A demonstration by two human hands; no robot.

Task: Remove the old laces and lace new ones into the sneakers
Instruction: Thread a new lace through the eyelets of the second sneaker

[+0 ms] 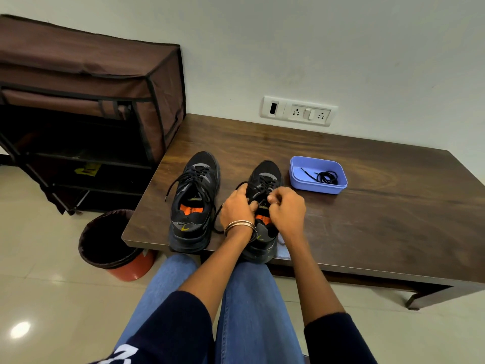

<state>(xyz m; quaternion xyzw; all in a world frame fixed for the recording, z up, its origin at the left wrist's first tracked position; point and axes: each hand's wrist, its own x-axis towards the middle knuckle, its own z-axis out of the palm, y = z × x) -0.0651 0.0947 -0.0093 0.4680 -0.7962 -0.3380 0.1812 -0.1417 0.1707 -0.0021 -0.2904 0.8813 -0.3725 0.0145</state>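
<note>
The dark brown wooden desk [367, 219] is reaching from the wall down to its front edge, and both sneakers are standing with their heels just at that edge, at about 6 o'clock on the desk. To 3 o'clock of them, much bare wood is lying open.

The left black mesh sneaker [193, 203] is showing an orange insole, and its loose black lace [178, 182] is hanging out toward 9 o'clock. The right black mesh sneaker [262, 206] is partly covered by the hands. The left hand [236, 208], with metal bangles [240, 227] at the wrist, is curling its fingers on the lace near the tongue. The right hand [286, 208] is pinching the lace with bent fingers.

At 1 o'clock from the sneakers, a lilac plastic rectangular tray [317, 186] is holding a coiled black lace [326, 177]. At 9 o'clock, beyond the desk edge, a brown fabric shoe rack [86, 82] is standing, and below it on the floor a red bin with a dark liner [115, 248].
</note>
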